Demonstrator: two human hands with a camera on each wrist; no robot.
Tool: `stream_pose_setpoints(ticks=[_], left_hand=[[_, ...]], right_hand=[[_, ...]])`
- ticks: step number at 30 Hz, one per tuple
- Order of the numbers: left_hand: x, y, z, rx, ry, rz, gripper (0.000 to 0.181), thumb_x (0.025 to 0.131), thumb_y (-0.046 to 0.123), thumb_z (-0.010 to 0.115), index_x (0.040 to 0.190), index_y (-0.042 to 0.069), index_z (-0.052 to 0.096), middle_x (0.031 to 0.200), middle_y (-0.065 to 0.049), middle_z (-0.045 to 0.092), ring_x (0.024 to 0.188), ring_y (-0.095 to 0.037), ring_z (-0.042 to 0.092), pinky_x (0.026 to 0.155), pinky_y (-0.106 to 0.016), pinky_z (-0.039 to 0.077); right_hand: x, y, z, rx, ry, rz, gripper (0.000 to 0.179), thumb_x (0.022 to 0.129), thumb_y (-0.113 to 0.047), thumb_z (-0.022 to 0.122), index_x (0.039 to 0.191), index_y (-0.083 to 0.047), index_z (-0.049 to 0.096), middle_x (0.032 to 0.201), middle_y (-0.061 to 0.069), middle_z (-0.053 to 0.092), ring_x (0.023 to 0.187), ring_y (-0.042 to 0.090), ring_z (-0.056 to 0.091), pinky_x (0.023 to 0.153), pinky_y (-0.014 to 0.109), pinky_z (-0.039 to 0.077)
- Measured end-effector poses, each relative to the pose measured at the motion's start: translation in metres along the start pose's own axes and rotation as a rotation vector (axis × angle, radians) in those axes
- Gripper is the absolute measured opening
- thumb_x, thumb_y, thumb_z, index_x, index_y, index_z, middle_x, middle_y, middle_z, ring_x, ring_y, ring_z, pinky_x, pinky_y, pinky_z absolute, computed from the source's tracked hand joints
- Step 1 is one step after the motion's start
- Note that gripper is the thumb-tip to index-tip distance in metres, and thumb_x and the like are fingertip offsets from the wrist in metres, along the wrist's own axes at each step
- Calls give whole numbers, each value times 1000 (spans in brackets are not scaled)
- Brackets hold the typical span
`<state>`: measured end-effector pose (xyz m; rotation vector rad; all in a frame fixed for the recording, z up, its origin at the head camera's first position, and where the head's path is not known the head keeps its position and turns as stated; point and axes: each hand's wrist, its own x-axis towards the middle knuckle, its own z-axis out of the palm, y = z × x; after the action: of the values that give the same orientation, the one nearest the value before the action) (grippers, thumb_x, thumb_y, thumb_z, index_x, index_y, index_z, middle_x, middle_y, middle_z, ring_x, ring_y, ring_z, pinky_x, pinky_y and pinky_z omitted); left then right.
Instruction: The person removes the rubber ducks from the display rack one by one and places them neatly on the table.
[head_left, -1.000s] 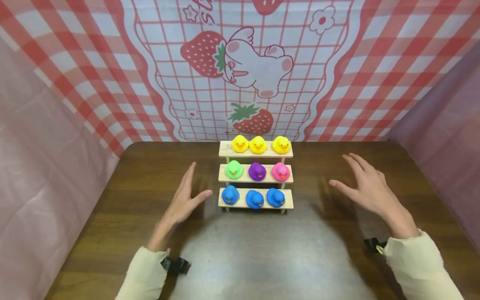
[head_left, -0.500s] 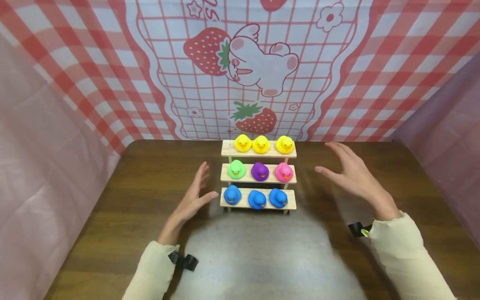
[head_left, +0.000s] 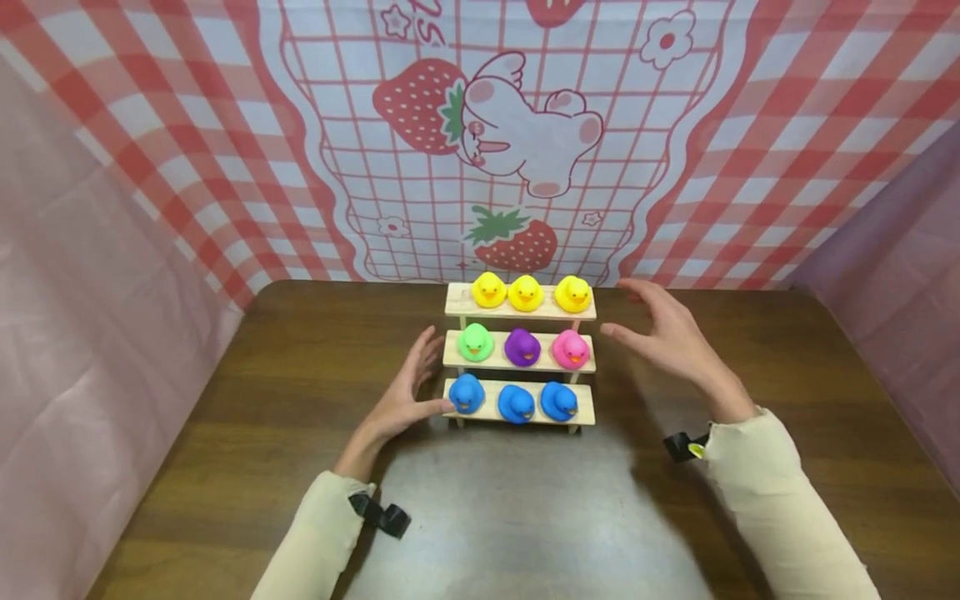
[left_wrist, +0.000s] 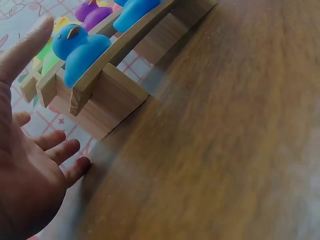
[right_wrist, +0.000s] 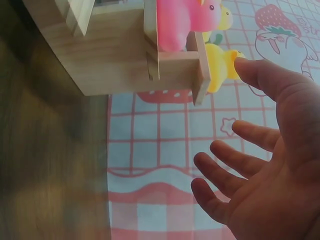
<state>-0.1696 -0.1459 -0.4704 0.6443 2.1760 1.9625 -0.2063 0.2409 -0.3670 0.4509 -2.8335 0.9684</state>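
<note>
A three-tier wooden stand (head_left: 459, 302) holds small rubber ducks. Yellow ducks (head_left: 526, 293) sit on the top tier. On the middle tier are a green duck (head_left: 476, 342), a purple duck (head_left: 522, 347) and a pink duck (head_left: 571, 350); blue ducks (head_left: 467, 393) line the bottom one. My left hand (head_left: 402, 398) is beside the stand's left end, fingers spread, its thumb near the left blue duck (left_wrist: 80, 57). To the stand's right my right hand (head_left: 671, 343) is spread, palm facing it, with a gap to the pink duck (right_wrist: 180, 25). Neither hand holds anything.
The stand is at the back of a brown wooden table (head_left: 517, 508). Behind it hangs a red-and-white checked cloth (head_left: 217, 175) with strawberries. Pink cloth (head_left: 82, 317) hangs at the left, and a mauve cloth (head_left: 892, 225) at the right.
Both hands have moved inward to the stand, the right one farther, leftward and slightly forward. The ducks and the stand keep their places; the head view has shifted slightly.
</note>
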Motion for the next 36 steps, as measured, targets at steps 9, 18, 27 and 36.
stream_pose_setpoints(ticks=[9,18,27,36], left_hand=[[2,-5,5,40,-25,-34,126,72,30,91,162,10,4,170,-15,9,156,-37,12,126,-58,12],[3,-5,9,112,-55,-33,131,68,12,92,162,13,1,170,-12,10,156,-34,14,126,-57,10],[5,-8,12,164,-46,-39,135,66,6,91,163,20,-1,168,-16,16,153,-35,23,125,-59,11],[6,-9,14,185,-30,-41,135,66,4,91,163,22,-3,168,-15,17,152,-35,26,125,-60,11]], right_hand=[[10,-6,13,35,11,-24,72,88,-30,76,147,-5,44,146,21,49,128,39,48,105,61,44],[22,-12,24,93,-29,-31,72,87,-32,78,145,-6,45,147,18,49,131,38,46,109,60,42],[29,-11,31,122,-50,-37,70,87,-27,77,145,-4,46,147,19,51,128,39,50,109,60,43],[37,-12,36,141,-13,-61,68,85,-22,79,143,-3,49,142,20,56,120,38,56,104,59,47]])
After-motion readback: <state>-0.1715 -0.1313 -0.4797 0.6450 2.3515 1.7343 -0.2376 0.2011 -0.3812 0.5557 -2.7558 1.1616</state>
